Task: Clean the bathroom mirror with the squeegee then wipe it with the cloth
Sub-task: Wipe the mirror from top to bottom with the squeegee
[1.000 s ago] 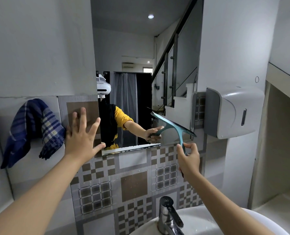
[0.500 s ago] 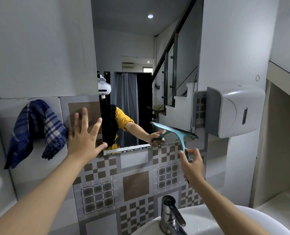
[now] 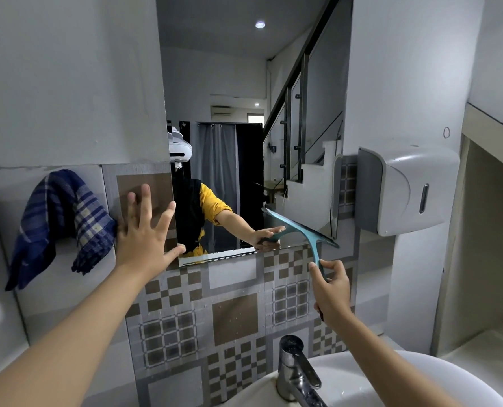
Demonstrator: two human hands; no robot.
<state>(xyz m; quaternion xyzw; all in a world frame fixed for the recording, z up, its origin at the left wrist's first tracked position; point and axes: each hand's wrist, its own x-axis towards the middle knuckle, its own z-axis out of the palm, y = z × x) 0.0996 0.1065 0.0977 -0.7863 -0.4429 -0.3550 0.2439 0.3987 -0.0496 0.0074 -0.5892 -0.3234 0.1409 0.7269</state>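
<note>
A tall wall mirror (image 3: 244, 83) hangs above the tiled backsplash. My right hand (image 3: 331, 292) grips the handle of a teal squeegee (image 3: 303, 229), whose blade lies slanted against the mirror's lower right corner. My left hand (image 3: 144, 230) is flat on the wall tile at the mirror's left edge, fingers spread, thumb touching the glass. A blue plaid cloth (image 3: 59, 221) hangs on the wall just left of that hand, with the little finger side touching it.
A white paper dispenser (image 3: 406, 186) juts from the wall right of the mirror. Below are a chrome faucet (image 3: 295, 374) and a white basin (image 3: 391, 383). A recessed shelf (image 3: 491, 230) stands at far right.
The squeegee has slid down the mirror's right side to its bottom edge, and my right hand dropped with it. My left hand stays pressed on the wall.
</note>
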